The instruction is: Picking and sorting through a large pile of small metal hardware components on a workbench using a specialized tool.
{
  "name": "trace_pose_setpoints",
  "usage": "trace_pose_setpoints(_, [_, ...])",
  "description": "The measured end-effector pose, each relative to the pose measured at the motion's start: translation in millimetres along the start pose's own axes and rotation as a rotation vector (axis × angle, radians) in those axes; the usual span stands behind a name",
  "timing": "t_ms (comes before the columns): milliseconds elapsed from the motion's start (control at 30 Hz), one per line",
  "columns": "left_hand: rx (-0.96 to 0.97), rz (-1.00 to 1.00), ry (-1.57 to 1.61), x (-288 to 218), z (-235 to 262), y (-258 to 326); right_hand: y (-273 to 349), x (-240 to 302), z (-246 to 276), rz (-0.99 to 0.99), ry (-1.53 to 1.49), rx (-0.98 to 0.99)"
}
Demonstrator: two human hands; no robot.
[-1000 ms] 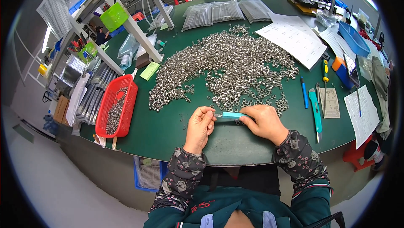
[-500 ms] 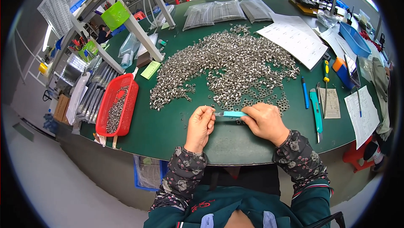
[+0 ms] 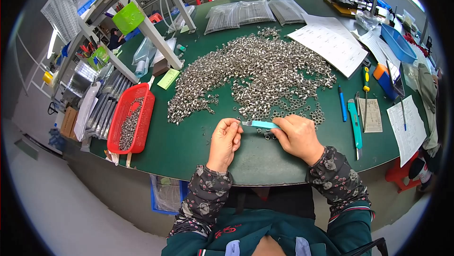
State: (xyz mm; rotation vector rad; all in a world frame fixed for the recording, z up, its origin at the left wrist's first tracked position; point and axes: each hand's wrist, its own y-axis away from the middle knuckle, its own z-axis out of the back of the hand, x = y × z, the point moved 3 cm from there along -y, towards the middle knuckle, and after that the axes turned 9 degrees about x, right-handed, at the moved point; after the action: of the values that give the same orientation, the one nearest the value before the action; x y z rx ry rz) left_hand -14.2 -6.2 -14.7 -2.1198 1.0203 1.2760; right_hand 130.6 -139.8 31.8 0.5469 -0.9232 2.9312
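Observation:
My right hand [image 3: 301, 137] is wrapped round a teal utility knife [image 3: 265, 124], its blade pointing left. Thumb and forefinger of my left hand [image 3: 225, 143] are pinched together at the blade's tip. A small metal part seems to sit between those fingertips, mostly hidden by them. Both hands are above the near part of the green table, just in front of a wide heap of small metal rings [image 3: 260, 74]. A few loose rings [image 3: 267, 136] lie beside and under my right hand.
A red basket [image 3: 148, 128] with metal pieces stands at the left. On the right are a blue pen [image 3: 342, 104], a second teal utility knife [image 3: 354, 123], a screwdriver [image 3: 366, 80] and paper sheets [image 3: 331, 45]. Bagged rods [image 3: 241, 14] lie at the back, shelf posts [image 3: 153, 34] rise at left.
The knife in my right hand has tilted slightly and its blade sits a little higher by my left fingertips. More loose rings show under the right hand. Both hands stay almost in place.

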Motion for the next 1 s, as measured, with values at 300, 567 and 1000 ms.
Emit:
trace_pose_setpoints(300, [0.013, 0.010, -0.002, 0.9, 1.8, -0.3, -0.7, -0.6, -0.8, -0.048, -0.067, 0.025])
trace_pose_setpoints(567, [-0.008, 0.003, -0.013, 2.3, 2.8, -1.4, 0.4, -3.9, -5.8, -0.151, -0.141, 0.163])
trace_pose_setpoints(1000, [-0.037, -0.071, -0.202, 0.0, -0.3, 0.9, 1.4, -1.7, -5.3, -0.215, -0.176, 0.224])
